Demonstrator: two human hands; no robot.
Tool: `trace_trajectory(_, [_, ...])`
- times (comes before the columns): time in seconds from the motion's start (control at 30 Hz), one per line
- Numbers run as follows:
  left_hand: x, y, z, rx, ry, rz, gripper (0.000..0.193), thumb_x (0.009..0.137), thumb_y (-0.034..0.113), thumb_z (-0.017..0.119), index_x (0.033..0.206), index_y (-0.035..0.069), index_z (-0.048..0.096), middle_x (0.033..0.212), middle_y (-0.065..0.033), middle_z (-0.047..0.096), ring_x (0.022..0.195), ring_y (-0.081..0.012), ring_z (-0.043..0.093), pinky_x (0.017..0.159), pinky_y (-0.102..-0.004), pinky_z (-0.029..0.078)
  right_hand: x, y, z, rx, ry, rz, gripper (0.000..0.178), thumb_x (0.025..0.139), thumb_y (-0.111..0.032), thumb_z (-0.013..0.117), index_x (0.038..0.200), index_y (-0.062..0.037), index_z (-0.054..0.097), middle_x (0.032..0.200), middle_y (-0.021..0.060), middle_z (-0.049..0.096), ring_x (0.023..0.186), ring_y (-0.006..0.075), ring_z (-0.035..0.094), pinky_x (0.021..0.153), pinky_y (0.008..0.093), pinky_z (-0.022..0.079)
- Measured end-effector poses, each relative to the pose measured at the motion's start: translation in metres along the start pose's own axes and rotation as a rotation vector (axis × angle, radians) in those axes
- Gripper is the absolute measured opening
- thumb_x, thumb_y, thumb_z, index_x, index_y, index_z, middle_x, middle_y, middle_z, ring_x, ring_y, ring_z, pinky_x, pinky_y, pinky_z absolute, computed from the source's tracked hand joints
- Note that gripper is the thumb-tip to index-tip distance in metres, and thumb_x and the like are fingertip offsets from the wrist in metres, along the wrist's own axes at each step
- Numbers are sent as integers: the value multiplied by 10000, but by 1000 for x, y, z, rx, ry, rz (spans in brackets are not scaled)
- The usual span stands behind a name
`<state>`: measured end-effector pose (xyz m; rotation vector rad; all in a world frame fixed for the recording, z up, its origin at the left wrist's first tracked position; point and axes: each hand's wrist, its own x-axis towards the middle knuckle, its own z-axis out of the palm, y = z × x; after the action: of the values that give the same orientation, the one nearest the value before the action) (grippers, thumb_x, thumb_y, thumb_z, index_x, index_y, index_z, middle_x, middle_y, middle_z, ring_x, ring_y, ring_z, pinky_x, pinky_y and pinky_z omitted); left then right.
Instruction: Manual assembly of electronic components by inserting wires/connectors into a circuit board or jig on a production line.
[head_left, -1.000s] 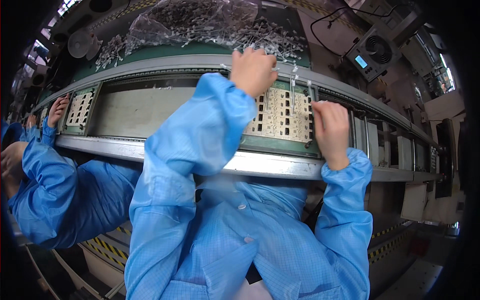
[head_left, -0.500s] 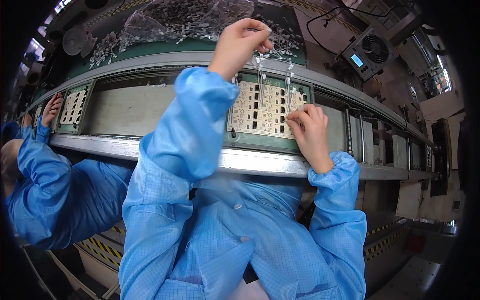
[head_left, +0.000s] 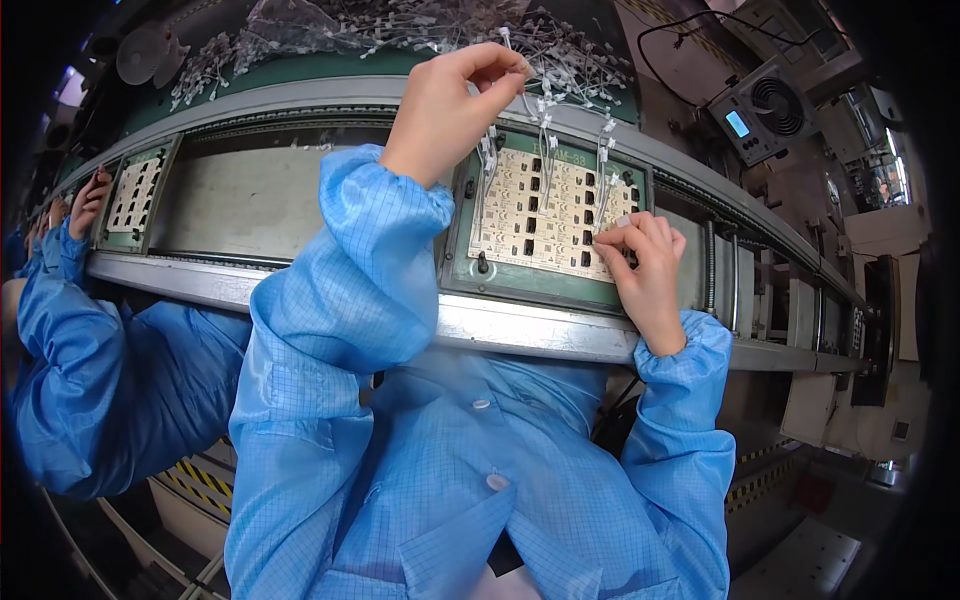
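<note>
While we lean over the long belt (head_left: 300, 285), the tan board (head_left: 545, 210) sits in its green tray. Our left hand (head_left: 450, 105) pinches thin white wires (head_left: 540, 130) above it; right hand (head_left: 645, 255) fingers pinch one wire's end on the board.

Left hand (head_left: 450, 105) pinches white leads (head_left: 545, 120); right hand (head_left: 645, 260) seemingly presses the board (head_left: 545, 215).

Pale board (head_left: 545, 215) studded with dark sockets, seated flat in green tray (head_left: 520, 282) on conveyor; thin white leads (head_left: 543, 125) dangled above it, perhaps tipped with small connectors.
</note>
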<state>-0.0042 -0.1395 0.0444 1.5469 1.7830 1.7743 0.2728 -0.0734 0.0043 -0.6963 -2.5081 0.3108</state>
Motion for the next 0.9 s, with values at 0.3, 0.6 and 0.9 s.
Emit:
trace_trajectory(0.3, [-2, 1, 1, -37, 53, -130, 216, 904, 88, 687, 1109, 25, 663, 901, -101, 718, 819, -146, 660, 741, -254, 518, 1, -1, -4, -32, -25, -23, 75, 789, -91, 734, 861, -92, 712, 900, 14, 595, 936, 198, 537, 945, 373, 287])
trace_trajectory(0.6, [2, 4, -4, -6, 196, 41, 143, 851, 117, 718, 955, 27, 679, 879, -67, 734, 843, -166, 695, 758, -304, 541, 3, -5, -24, -75, -97, -164, 196, 790, -32, 687, 972, -82, 741, 965, 38, 601, 962, 226, 550, 973, 410, 304])
trace_trajectory(0.9, [-4, 20, -1, 64, 176, 78, 105, 846, 76, 684, 944, 35, 679, 853, -82, 724, 831, -206, 687, 755, -334, 528, 121, 5, -2, 161, -73, -122, 169, 874, -47, 618, 1033, -17, 670, 856, 108, 609, 769, 227, 592, 712, 328, 472])
